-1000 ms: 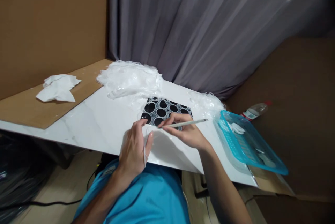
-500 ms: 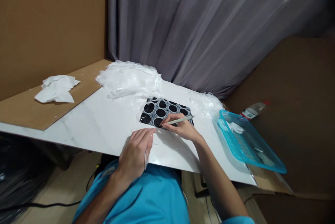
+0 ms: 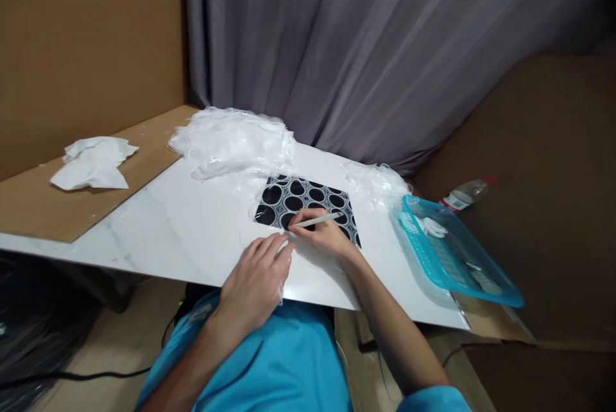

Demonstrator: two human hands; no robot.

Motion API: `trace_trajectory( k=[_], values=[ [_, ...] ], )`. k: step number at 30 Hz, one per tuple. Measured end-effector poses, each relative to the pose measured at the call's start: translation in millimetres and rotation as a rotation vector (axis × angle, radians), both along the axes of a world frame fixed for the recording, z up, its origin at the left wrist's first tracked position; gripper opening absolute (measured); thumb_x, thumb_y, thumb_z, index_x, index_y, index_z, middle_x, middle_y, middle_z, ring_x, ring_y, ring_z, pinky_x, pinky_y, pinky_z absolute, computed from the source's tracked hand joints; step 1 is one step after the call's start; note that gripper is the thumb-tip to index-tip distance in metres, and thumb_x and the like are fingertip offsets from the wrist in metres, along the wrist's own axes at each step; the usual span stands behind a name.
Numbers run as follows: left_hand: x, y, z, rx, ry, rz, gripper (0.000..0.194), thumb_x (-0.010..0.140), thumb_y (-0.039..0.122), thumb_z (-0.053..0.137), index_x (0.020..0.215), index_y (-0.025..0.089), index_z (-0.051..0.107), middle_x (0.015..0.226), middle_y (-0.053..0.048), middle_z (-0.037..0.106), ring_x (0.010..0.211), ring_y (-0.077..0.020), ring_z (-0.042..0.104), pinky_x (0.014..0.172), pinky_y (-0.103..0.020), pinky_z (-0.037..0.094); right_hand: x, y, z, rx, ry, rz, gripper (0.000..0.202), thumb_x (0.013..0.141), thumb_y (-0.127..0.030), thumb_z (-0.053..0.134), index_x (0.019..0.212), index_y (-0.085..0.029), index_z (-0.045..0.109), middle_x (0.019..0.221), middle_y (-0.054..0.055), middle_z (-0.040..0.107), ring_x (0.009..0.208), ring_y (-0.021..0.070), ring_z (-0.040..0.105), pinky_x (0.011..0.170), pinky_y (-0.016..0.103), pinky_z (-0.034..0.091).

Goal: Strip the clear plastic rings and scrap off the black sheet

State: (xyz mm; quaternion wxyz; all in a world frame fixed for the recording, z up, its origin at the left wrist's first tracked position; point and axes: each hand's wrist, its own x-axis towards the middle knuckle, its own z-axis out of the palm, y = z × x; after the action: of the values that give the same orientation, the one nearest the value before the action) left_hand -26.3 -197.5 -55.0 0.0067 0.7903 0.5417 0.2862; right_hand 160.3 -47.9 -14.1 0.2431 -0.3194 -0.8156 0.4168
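A black sheet with grey-ringed circles (image 3: 294,203) lies on the white table. My right hand (image 3: 320,232) is closed on a thin pale stick-like tool (image 3: 318,219), its tip at the sheet's near edge. My left hand (image 3: 257,274) rests on the table just in front of the sheet, fingers bent and close to the tool tip. Something white and thin shows under its palm side, and what the fingers hold, if anything, is hidden. Behind the sheet is a large heap of white stringy loops (image 3: 235,142); a smaller heap (image 3: 378,187) sits to its right.
A blue plastic basket (image 3: 462,255) with white items stands at the right edge of the table (image 3: 163,219). Beside it lies a bottle with a red cap (image 3: 468,195). Crumpled white tissue (image 3: 94,165) rests on cardboard (image 3: 72,219) at the left. A grey curtain hangs behind.
My right hand and the tool have shifted slightly left along the sheet's near edge. My left hand has moved a little right, its fingers less bunched. The view has shifted slightly.
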Motion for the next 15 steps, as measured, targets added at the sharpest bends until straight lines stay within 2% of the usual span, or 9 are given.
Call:
trace_trajectory(
  k=[10, 15],
  values=[
    [0.8, -0.3, 2.5, 0.007, 0.018, 0.009, 0.039, 0.118, 0.027, 0.043, 0.151, 0.022, 0.064, 0.152, -0.015, 0.066, 0.146, -0.0319, 0.059, 0.118, -0.054, 0.048, -1.0, -3.1, -0.2, 0.049, -0.002, 0.009, 0.01, 0.099, -0.026, 0.074, 0.092, -0.022, 0.079, 0.095, 0.005, 0.081, 0.089, 0.0208, 0.074, 0.082, 0.032, 0.056],
    [1.4, -0.6, 2.8, 0.016, 0.039, 0.018, 0.036, 0.118, 0.027, 0.044, 0.145, 0.019, 0.066, 0.153, -0.016, 0.065, 0.146, -0.0327, 0.059, 0.119, -0.054, 0.048, -6.0, -12.5, 2.5, 0.251, -0.122, 0.015, 0.008, 0.1, -0.018, 0.071, 0.094, -0.022, 0.075, 0.104, 0.006, 0.081, 0.094, 0.0215, 0.074, 0.086, 0.033, 0.055]
  ],
)
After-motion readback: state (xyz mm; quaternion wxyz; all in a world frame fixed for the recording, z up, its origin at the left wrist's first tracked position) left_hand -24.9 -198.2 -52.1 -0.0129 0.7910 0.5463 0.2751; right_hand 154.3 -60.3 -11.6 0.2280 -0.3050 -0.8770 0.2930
